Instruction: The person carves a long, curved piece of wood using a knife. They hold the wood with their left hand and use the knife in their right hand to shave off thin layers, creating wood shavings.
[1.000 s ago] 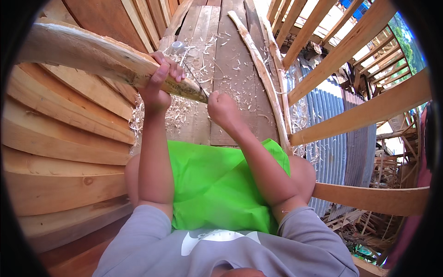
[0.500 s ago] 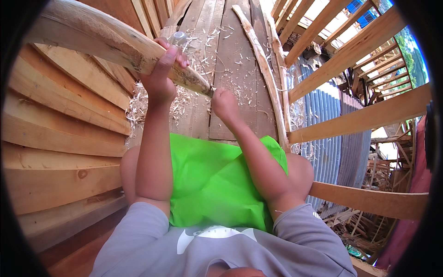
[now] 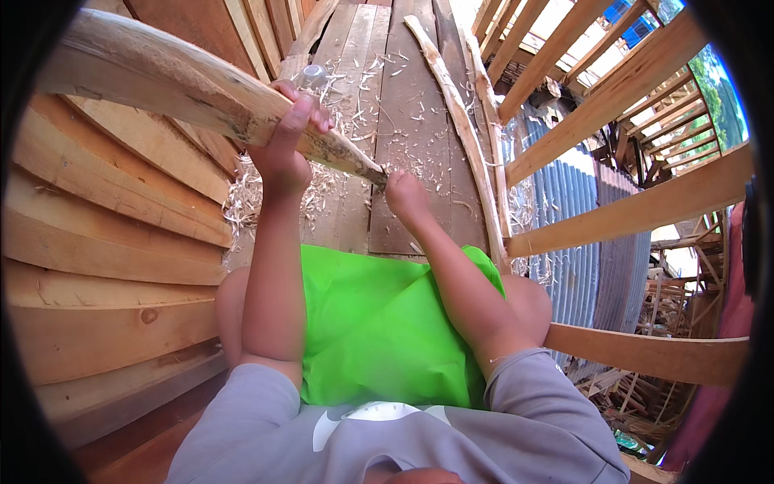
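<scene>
A long, pale, peeled wooden pole [image 3: 181, 85] slants down from the upper left in front of me. My left hand [image 3: 286, 137] is wrapped round it, a little above its lower end. At that tapered end my right hand [image 3: 407, 198] is closed in a fist, with a small dark bit showing where fist and wood meet. What this fist holds is hidden by the fingers. Bright green cloth [image 3: 379, 323] covers my lap, below both hands. Curled wood shavings [image 3: 250, 198] lie in a heap beneath the pole and left forearm.
A clear glass or jar [image 3: 313, 77] sits on the plank floor [image 3: 395, 194] beyond my left hand. Another peeled pole [image 3: 451, 97] lies to the right, beside slatted railing [image 3: 621, 202]. A board wall [image 3: 113, 266] stands close on my left. Corrugated metal sheets [image 3: 564, 234] show past the railing.
My right hand has shifted slightly right and down at the pole's end. My left hand keeps its hold on the pole, and the whole view has moved a little.
</scene>
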A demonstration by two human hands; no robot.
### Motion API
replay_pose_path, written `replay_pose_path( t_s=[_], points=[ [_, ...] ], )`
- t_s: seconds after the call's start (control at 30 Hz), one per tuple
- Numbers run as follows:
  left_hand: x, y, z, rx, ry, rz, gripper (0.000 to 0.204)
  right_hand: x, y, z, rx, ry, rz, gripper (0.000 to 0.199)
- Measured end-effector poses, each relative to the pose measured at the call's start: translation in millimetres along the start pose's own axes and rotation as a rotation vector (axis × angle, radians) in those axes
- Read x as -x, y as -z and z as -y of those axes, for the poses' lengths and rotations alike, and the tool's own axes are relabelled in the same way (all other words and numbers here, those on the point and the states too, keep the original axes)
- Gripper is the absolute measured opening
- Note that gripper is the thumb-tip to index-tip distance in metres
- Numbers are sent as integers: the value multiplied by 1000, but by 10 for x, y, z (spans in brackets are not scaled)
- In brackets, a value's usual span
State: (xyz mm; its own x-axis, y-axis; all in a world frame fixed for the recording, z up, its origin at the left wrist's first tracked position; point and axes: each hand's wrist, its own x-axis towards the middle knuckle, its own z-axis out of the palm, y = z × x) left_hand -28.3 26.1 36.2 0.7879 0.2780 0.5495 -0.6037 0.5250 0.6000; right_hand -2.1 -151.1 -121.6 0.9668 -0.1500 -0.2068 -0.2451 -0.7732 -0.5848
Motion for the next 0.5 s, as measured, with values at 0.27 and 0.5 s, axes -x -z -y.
replay_pose_path(
  t_s=[0.27, 0.5],
  points=[
    [-2, 108, -26, 23, 26, -30, 16, 264, 198, 413, -48, 224, 69, 57],
    [-20, 58, -7, 15, 7, 5, 16, 212, 183, 295, 45, 103, -28, 57]
  ],
)
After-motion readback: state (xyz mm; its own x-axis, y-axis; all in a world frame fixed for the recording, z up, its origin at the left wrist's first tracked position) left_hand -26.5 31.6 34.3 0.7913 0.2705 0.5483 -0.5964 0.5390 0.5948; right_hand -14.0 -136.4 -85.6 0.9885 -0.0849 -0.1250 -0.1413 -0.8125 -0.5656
